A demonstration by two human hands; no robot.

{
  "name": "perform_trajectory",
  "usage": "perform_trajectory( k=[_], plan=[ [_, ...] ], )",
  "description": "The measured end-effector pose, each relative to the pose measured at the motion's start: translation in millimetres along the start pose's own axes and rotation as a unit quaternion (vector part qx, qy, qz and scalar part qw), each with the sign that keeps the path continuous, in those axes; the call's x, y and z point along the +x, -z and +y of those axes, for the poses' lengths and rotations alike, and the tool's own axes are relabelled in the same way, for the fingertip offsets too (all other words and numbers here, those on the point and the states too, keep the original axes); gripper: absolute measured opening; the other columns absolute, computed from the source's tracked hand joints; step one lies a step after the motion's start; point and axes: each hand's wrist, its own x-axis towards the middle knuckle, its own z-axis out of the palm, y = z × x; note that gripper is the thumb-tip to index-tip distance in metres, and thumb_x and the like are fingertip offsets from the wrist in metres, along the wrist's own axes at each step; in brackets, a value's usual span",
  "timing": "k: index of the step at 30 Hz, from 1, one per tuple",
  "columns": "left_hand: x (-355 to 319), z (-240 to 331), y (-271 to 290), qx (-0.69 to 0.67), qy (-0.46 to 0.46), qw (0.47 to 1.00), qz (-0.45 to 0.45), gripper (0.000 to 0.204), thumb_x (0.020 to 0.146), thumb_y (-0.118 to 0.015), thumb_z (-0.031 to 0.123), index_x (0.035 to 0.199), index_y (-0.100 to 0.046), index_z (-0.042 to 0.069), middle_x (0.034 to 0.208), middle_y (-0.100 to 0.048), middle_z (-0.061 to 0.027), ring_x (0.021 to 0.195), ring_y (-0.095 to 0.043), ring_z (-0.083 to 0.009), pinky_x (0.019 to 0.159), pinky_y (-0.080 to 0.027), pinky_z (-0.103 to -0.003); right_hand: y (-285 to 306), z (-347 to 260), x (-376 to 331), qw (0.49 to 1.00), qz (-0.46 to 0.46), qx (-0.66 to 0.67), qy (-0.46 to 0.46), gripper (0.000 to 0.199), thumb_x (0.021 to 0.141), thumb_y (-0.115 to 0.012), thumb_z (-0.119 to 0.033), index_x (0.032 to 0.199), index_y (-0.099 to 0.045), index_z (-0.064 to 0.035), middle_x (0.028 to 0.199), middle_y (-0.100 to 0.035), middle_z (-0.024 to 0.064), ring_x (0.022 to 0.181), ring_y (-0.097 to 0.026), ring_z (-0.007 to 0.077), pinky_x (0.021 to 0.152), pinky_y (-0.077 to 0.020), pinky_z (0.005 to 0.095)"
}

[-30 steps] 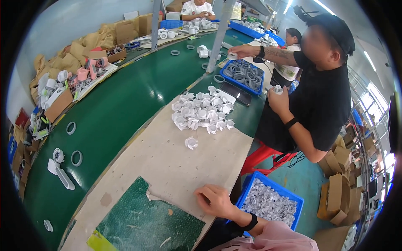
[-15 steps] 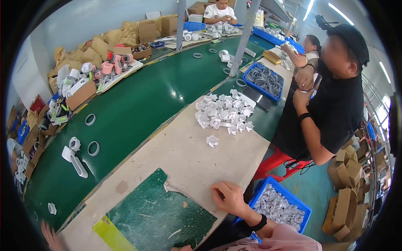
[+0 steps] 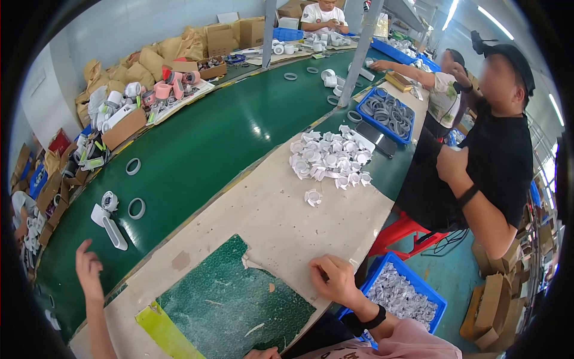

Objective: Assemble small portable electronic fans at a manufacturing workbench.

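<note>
At the lower edge, the left hand (image 3: 263, 354) is showing too little to tell its grip, while the right hand (image 3: 336, 280) is curling loosely, empty, at the edge of the worktop (image 3: 263, 209) near a green sheet (image 3: 230, 299). Beyond, white parts (image 3: 330, 157) are lying heaped.

Lt-blue wall (image 3: 149, 29), teal flr (image 3: 459, 266), red stool (image 3: 391, 234), ceil. lts (image 3: 495, 23)

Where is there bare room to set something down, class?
The beige board is bare between the green mat, the right hand and the loose white part. The green surface has a wide open stretch between two grey rings at left and the slanted metal post. It is crowded around the white pile and the blue tray.
</note>
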Motion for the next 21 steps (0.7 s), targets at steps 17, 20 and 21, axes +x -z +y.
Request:
perform_trajectory(
  k=[17,20,21],
  plan=[
    [0.2,0.8,1.7,0.004,-0.006,1.0,-0.005,0.002,0.078,-0.061,-0.002,0.079,-0.059,-0.001,0.058,-0.051,-0.0153,0.045,-0.045,-0.0262,0.043,-0.036,-0.034,-0.2,-2.2,-0.1,1.0,0.006,0.001,0.005,0.011,0.07,-0.061,0.006,0.079,-0.06,-0.0016,0.062,-0.054,0.008,0.049,-0.054,0.0186,0.045,-0.0408,0.0273],
    [1.1,2.4,2.0,0.004,-0.003,1.0,-0.009,0.003,0.077,-0.06,-0.002,0.08,-0.059,-0.002,0.059,-0.052,-0.0156,0.046,-0.046,-0.0265,0.043,-0.036,-0.035,-0.1,-1.6,0.7,1.0,0.008,0.002,0.003,0.011,0.07,-0.061,0.006,0.078,-0.06,-0.0016,0.062,-0.054,0.0081,0.049,-0.054,0.0186,0.045,-0.0408,0.0274],
    [0.9,3.0,2.9,0.006,-0.002,1.0,-0.01,0.003,0.077,-0.06,-0.002,0.08,-0.059,-0.002,0.059,-0.052,-0.0157,0.046,-0.046,-0.0266,0.043,-0.036,-0.035,-0.6,-2.1,1.0,1.0,0.008,0.004,0.004,0.011,0.07,-0.061,0.006,0.078,-0.06,-0.0016,0.062,-0.054,0.0081,0.049,-0.054,0.0186,0.045,-0.0408,0.0274]
  ],
)
